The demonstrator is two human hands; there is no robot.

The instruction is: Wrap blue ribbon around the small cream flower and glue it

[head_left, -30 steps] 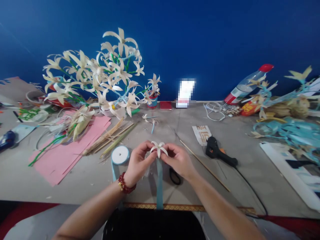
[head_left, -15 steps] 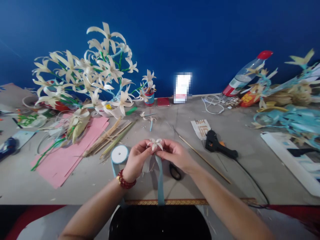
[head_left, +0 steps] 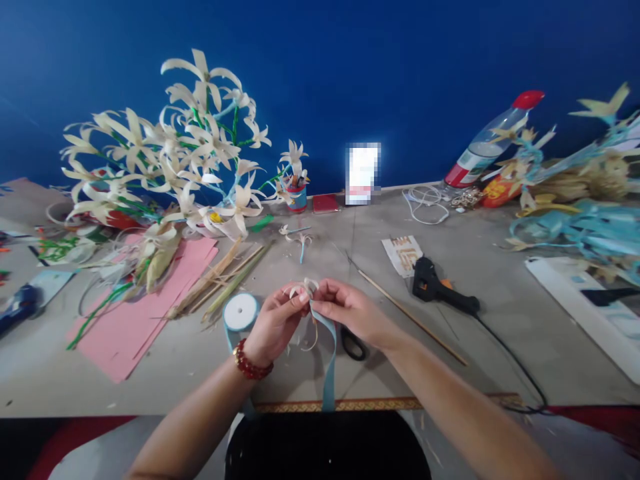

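My left hand (head_left: 280, 317) pinches a small cream handmade flower (head_left: 304, 289), its petals curling between the fingertips. Close against it, my right hand (head_left: 345, 308) is closed on the upper end of a light blue ribbon (head_left: 329, 363), just below the bloom. The ribbon hangs down past the table's front edge. Beneath the fingers a thin pale strip (head_left: 313, 340) curls downward. Beside my left wrist lies a ribbon spool (head_left: 241, 311) with a white face. Black scissor handles (head_left: 353, 343) show near my right wrist, the rest hidden.
A large spray of cream flowers (head_left: 215, 137) stands back left above pink paper sheets (head_left: 115, 340). To the right lie a black glue gun (head_left: 440, 287) with its cord, a thin stick (head_left: 410, 317) and a white tray (head_left: 580, 313). A bottle (head_left: 480, 153) leans behind.
The flower has turned from facing up and open to tilted, partly covered by my left fingers. The hanging ribbon has swung to the right, and a thin pale strip now shows below.
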